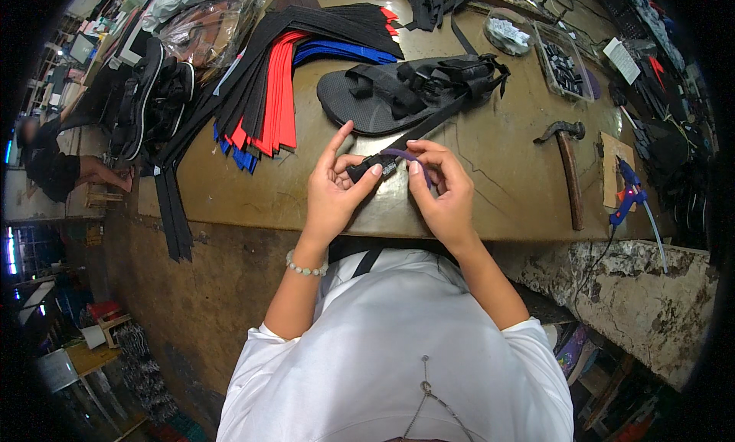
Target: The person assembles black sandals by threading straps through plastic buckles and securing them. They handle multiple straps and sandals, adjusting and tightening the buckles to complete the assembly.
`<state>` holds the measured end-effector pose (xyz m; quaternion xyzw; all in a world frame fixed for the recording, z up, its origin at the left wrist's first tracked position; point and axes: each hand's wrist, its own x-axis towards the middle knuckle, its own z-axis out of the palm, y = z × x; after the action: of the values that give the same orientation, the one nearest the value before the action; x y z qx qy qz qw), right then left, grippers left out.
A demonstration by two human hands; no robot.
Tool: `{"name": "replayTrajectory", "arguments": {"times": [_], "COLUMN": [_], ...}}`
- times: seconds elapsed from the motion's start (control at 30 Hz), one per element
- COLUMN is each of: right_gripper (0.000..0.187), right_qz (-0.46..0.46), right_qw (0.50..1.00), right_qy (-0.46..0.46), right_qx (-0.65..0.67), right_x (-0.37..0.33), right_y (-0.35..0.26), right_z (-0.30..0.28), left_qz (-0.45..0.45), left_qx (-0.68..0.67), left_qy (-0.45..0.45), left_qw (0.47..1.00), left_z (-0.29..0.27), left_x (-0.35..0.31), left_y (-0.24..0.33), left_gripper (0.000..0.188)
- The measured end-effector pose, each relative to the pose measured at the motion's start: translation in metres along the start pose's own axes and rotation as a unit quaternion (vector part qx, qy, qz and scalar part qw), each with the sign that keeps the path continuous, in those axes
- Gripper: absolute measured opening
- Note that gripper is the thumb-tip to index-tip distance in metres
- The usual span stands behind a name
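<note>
Near the front of the table, my left hand [335, 191] pinches a small black buckle [366, 169] between thumb and curled fingers, its index finger stretched out. My right hand [445, 193] is closed on a thin purple strip [396, 152], which arches over to the buckle. Whether the strip passes through the buckle is hidden by the fingers. A black strap [440, 119] runs from beside my hands up to the heel end of a black sandal [375, 105]. The sandal lies sole down just beyond my hands, toe to the left, its straps crossed on top.
Piles of black, red and blue straps [279, 97] lie at left, some hanging over the table edge. A hammer [567, 166] and blue glue gun [629, 194] lie at right. Behind stand a tub [508, 30] and a box of small black parts [561, 68]. A person sits far left.
</note>
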<state>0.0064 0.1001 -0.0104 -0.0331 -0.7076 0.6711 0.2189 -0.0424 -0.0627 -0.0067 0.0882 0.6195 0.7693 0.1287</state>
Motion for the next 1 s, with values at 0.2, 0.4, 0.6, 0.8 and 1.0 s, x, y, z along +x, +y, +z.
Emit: {"name": "replayTrajectory", "arguments": {"times": [0.2, 0.4, 0.6, 0.8, 1.0], "right_gripper": [0.012, 0.013, 0.027, 0.032, 0.036], "right_qz": [0.020, 0.012, 0.031, 0.008, 0.110], "right_qw": [0.999, 0.975, 0.853, 0.834, 0.834], "right_qy": [0.021, 0.187, 0.226, 0.255, 0.227], "right_qx": [0.029, -0.120, -0.470, -0.489, -0.491], "right_x": [-0.001, 0.026, 0.057, 0.049, 0.054], "right_y": [0.001, 0.003, 0.012, 0.031, 0.004], "right_z": [-0.003, -0.091, -0.207, -0.228, -0.218], "left_qz": [-0.014, -0.028, -0.024, -0.094, -0.049], "left_qx": [0.042, 0.159, 0.146, 0.086, 0.187], "left_qy": [0.006, 0.074, 0.060, 0.030, -0.006], "left_qw": [0.999, 0.984, 0.987, 0.991, 0.981], "left_z": [0.001, 0.003, 0.006, 0.003, -0.002], "left_x": [0.000, 0.010, 0.019, 0.016, 0.009], "left_y": [0.000, -0.002, 0.001, 0.010, 0.015], "left_gripper": [0.051, 0.019, 0.016, 0.017, 0.019]}}
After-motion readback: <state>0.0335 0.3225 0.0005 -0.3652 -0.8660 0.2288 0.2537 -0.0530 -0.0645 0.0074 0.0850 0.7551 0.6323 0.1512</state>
